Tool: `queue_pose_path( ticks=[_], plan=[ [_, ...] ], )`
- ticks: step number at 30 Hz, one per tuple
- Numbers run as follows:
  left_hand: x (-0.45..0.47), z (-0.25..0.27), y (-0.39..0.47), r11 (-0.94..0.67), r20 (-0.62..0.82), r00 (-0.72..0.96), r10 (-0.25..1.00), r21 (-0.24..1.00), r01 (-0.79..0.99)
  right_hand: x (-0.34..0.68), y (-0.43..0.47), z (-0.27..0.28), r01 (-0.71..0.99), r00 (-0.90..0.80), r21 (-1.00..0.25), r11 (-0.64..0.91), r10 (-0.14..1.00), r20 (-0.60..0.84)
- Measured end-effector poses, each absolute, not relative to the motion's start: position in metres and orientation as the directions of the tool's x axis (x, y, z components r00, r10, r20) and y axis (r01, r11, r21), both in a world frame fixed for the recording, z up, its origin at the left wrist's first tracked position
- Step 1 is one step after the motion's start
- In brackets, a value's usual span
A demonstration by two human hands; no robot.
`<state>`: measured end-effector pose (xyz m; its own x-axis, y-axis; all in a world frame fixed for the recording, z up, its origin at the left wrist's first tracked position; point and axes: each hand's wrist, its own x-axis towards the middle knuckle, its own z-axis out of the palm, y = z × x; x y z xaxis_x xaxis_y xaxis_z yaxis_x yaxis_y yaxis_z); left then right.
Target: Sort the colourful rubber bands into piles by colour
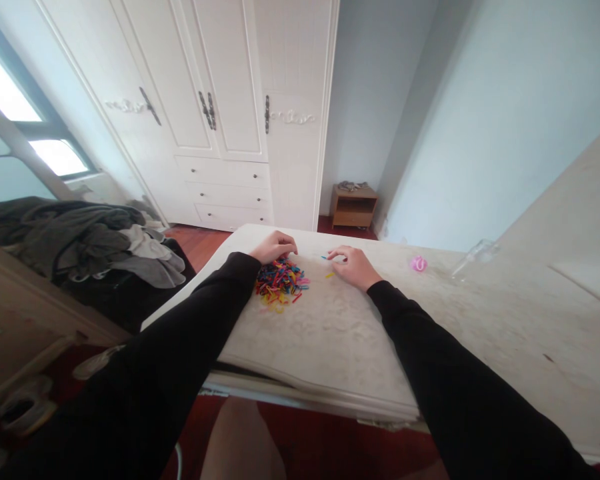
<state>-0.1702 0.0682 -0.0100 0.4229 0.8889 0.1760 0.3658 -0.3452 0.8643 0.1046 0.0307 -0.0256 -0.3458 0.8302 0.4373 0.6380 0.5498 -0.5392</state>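
Two hands: one left hand [274, 247], one right hand [354, 267]. Two black sleeves [433, 353]. One surface [330, 347]. One heap of small coloured pieces [281, 280], dozens at least, though they overlap and blur too much for a fair count. Apart from it, two loose pieces: one blue piece [323, 257], one yellow piece [330, 275]. One pink item [419, 264]. One clear glass vessel [475, 260].

One white wardrobe [297, 173], with four doors [234, 80], four dark handles [267, 114], two scroll ornaments [293, 118], three drawers [230, 196] and six knobs [255, 176]. One small wooden cabinet [337, 210], with one drawer front [356, 219]. One pile of clothes [90, 240].
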Motion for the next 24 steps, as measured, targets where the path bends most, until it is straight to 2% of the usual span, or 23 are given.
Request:
queue_pose_path(
  ticks=[3, 7, 13, 20, 22, 24],
  plan=[
    [-0.170, -0.011, 0.069, -0.341, 0.174, 0.421, 0.890, 0.867, 0.363, 0.104, 0.026, -0.019, 0.632, -0.416, -0.489, 0.601, 0.796, 0.440],
    [-0.169, -0.010, 0.069, -0.338, 0.176, 0.419, 0.891, 0.873, 0.351, 0.104, 0.022, -0.013, 0.581, -0.560, -0.481, 0.656, 0.751, 0.348],
    [-0.168, -0.007, 0.066, -0.334, 0.170, 0.422, 0.890, 0.873, 0.354, 0.101, 0.020, -0.015, 0.605, -0.577, -0.476, 0.638, 0.763, 0.291],
    [-0.169, -0.010, 0.068, -0.333, 0.172, 0.419, 0.891, 0.877, 0.348, 0.095, 0.012, -0.010, 0.556, -0.669, -0.524, 0.645, 0.721, 0.179],
    [-0.169, -0.011, 0.069, -0.343, 0.182, 0.425, 0.887, 0.875, 0.342, 0.092, 0.007, -0.007, 0.527, -0.689, -0.530, 0.665, 0.699, 0.192],
    [-0.170, -0.012, 0.069, -0.349, 0.186, 0.428, 0.885, 0.873, 0.341, 0.088, 0.000, -0.003, 0.492, -0.693, -0.506, 0.709, 0.671, 0.265]
  ],
)
